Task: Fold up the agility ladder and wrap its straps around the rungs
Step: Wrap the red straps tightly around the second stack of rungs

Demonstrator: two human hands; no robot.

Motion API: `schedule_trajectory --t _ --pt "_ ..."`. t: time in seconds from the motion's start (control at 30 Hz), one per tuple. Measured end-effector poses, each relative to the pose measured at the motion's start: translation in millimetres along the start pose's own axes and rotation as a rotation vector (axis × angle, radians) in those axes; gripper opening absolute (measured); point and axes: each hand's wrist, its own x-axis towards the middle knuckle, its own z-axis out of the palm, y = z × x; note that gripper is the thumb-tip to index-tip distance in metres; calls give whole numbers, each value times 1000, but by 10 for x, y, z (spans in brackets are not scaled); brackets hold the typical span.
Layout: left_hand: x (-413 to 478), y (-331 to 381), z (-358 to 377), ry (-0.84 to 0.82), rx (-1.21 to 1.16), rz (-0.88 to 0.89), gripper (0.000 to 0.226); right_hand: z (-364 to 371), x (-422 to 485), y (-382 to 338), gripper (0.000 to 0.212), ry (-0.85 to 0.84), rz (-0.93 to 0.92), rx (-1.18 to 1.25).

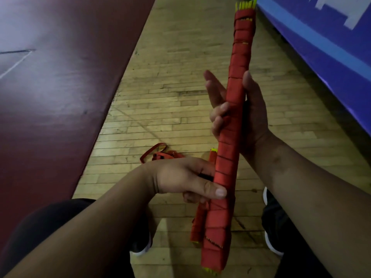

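Note:
The folded agility ladder (234, 109) is a long bundle of yellow rungs wound in red strap, held nearly upright in front of me. Yellow rung ends stick out at its top and bottom. My right hand (249, 119) cradles the bundle's middle from the right, thumb along its side, two fingers curled over it and the others stretched out on the left. My left hand (186, 181) pinches the lower part, thumb pressed on the front. A second red-wrapped bundle (198, 221) lies on the floor behind it, partly hidden. Loose red strap (160, 154) lies on the floor past my left wrist.
I am over a wooden plank floor (170, 77). A dark red mat (50, 87) covers the left side and a blue padded mat (331, 47) runs along the right. My two shoes (271, 237) show at the bottom, either side of the bundle.

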Motion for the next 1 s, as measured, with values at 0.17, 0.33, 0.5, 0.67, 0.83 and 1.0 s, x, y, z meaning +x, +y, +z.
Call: schedule_trajectory --t 0.17,0.33,0.5,0.67,0.83,1.0 --pt "47 -51 -15 47 57 -31 16 -39 21 4 58 7 -26 1" --pt "43 -80 -68 66 72 -65 14 20 26 -5 41 128 -31 -83" --pt "43 -108 -117 103 125 -115 17 114 31 32 36 308 -62 -238" --pt "26 -150 -191 171 249 -168 20 102 45 39 34 420 -55 -358" --pt "20 -181 -211 233 305 -204 10 107 69 67 44 545 -74 -462" --pt "45 -218 -209 300 389 -253 14 99 126 94 47 637 -70 -521"
